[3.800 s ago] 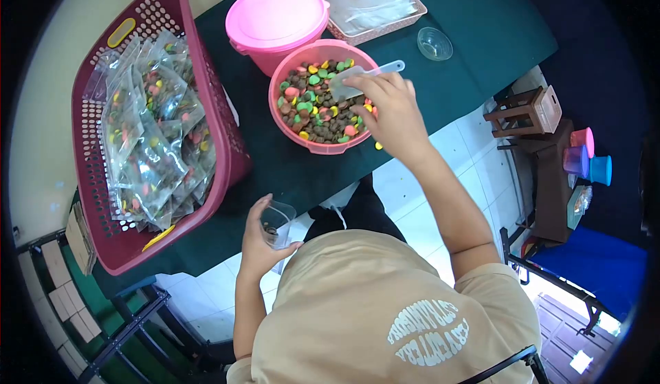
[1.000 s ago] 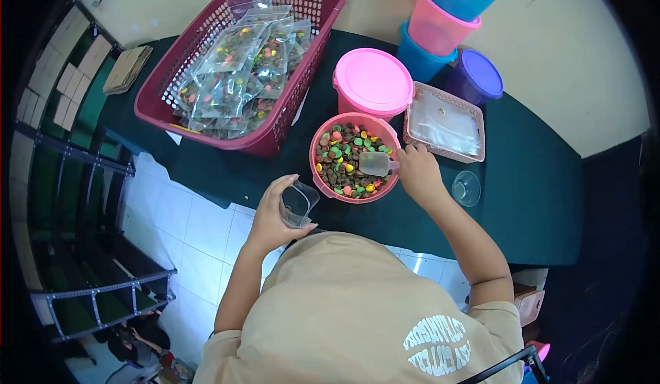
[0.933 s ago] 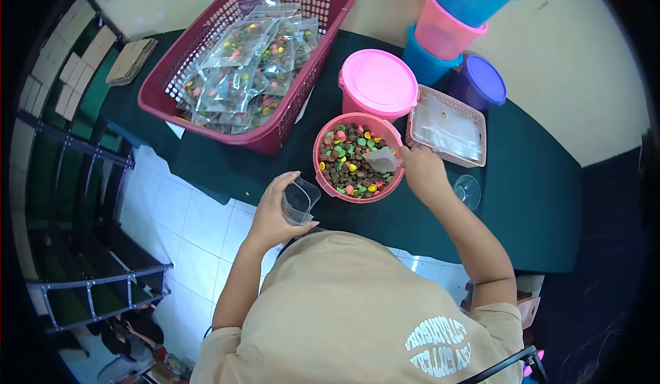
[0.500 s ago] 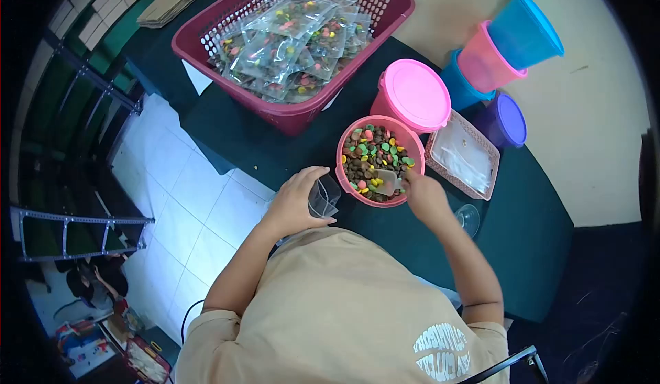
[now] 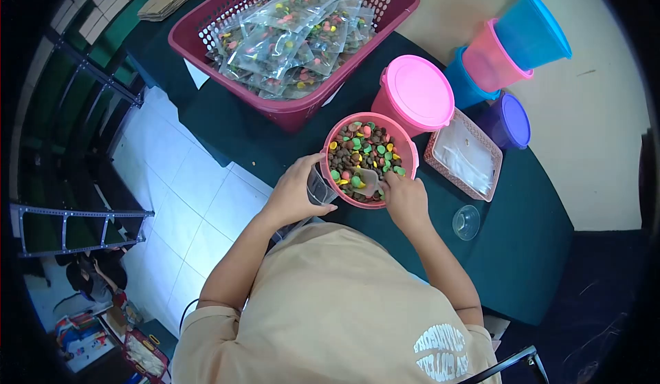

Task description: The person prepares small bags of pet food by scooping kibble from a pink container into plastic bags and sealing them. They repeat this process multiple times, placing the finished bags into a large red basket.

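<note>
My left hand (image 5: 294, 193) is wrapped around a clear plastic pouch (image 5: 318, 187), which is held with its mouth spread beside the pink tub (image 5: 413, 156). Brown, green, yellow and pink candy chips (image 5: 362, 149) fill much of that tub. My right hand (image 5: 407, 204) grips a translucent scoop (image 5: 368, 180) inside it, with a few green and yellow chips at the scoop's front. The scoop's handle is hidden by my fingers. The pouch sits right against the tub's left side, and its bottom is hard to see.
A maroon basket (image 5: 289, 112) holds many filled pouches. Behind the tub stand a lidded pink tub (image 5: 419, 92), stacked buckets (image 5: 529, 30) and a purple tub (image 5: 512, 121). A small tray (image 5: 464, 157) of clear bags and a clear cup (image 5: 466, 222) lie to the right.
My right hand and the scoop have moved left through the chips. The pink tub has shifted slightly left, closer to the pouch in my left hand.
</note>
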A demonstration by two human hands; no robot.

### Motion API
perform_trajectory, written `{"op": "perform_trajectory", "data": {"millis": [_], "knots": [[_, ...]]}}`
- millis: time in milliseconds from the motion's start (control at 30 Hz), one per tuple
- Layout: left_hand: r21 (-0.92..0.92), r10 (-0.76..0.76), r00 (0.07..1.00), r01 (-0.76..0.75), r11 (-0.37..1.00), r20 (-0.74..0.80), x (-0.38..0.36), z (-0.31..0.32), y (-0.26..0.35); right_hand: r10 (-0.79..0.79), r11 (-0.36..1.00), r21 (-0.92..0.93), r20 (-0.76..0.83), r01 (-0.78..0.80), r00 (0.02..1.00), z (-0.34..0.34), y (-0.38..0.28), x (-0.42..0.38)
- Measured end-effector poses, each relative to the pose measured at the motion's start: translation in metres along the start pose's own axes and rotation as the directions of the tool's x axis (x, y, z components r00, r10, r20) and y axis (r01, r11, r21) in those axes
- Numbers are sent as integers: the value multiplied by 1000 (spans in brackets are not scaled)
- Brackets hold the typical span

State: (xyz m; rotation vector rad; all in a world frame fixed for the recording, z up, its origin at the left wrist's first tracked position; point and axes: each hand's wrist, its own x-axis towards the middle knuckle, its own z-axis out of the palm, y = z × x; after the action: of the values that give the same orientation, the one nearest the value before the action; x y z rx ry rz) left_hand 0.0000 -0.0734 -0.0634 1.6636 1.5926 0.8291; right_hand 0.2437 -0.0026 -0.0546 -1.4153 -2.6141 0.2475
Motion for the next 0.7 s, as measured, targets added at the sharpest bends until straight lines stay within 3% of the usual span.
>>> {"op": "perform_trajectory", "data": {"millis": [67, 200, 300, 367, 600, 700], "knots": [[-85, -16, 999, 19, 996, 35, 8, -3, -5, 39, 999, 25, -54, -38, 998, 20, -7, 1], [-56, 39, 994, -34, 998, 101, 18, -19, -8, 113, 990, 100, -137, -99, 984, 30, -17, 3], [-100, 24, 981, -5, 995, 190, 24, -31, -8, 209, 968, 163, -89, -193, 974, 25, -21, 5], [40, 70, 981, -78, 996, 180, 26, -38, -7, 263, 952, 184, -87, -244, 961, 20, -24, 6], [29, 218, 961, -226, 974, 171, 43, -53, -21, 460, 834, 347, -9, -428, 888, 3, -22, 10], [36, 244, 944, -258, 965, 222, 56, -54, -24, 471, 834, 354, -56, -423, 880, -21, -26, 12]]}}
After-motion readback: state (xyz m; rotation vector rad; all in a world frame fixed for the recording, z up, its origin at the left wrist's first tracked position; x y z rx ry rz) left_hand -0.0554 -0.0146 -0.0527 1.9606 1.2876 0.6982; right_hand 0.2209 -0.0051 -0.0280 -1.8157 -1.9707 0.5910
